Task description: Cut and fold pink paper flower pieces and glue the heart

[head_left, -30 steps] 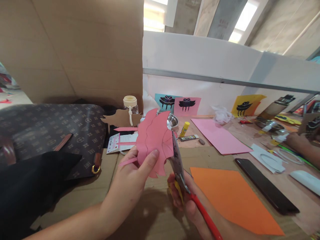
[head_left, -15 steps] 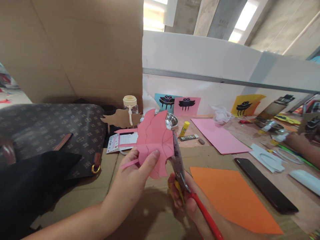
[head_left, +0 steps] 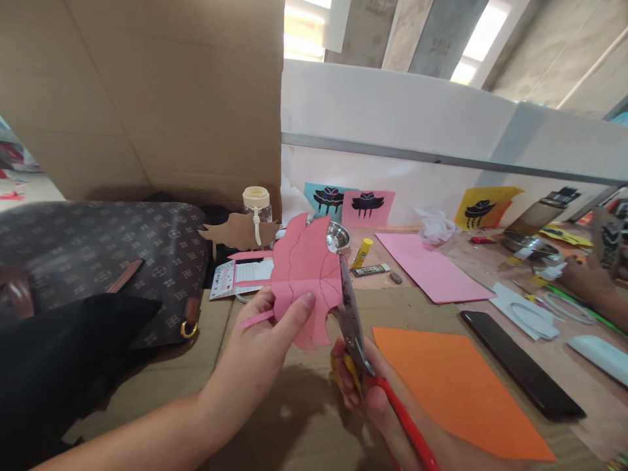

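Pinched between the thumb and fingers of my left hand is a pink paper cutout, with scalloped edges, drawn lines and thin strips sticking out to the left. My right hand is wrapped round scissors with one red and one yellow handle. Their blades point up and lie against the right edge of the pink paper. Both hands are raised over a cardboard sheet. An orange paper sheet lies flat beside my right hand.
A brown patterned bag and black cloth fill the left side. Behind stand a lidded jar, a metal bowl and a glue stick. Pink paper and a dark phone-like slab lie right, near another person's hand.
My hands, the pink paper and the scissors look almost the same, with only a slight shift of the view. The other person's hand at the right has moved a little.
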The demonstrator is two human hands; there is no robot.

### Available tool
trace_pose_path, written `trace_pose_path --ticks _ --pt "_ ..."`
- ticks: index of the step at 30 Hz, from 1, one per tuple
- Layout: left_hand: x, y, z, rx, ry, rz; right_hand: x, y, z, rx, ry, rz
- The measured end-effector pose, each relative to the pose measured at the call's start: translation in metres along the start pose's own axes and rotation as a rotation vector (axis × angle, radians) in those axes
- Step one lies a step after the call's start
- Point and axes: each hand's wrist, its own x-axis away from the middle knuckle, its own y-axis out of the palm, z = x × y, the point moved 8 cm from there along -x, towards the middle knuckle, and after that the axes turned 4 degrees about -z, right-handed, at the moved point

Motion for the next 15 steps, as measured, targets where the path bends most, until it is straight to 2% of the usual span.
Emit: trace_pose_path --ticks 8,15 --pt "-0.0042 0.001 -0.001 0.046 0.001 -0.016 -0.0018 -0.0002 0.0007 -0.014 -0.016 -0.005" --pt "-0.0029 -0.0024 -0.0032 0.071 -0.004 -0.01 0.0002 -0.0014 0.0033 -0.014 0.025 0.018"
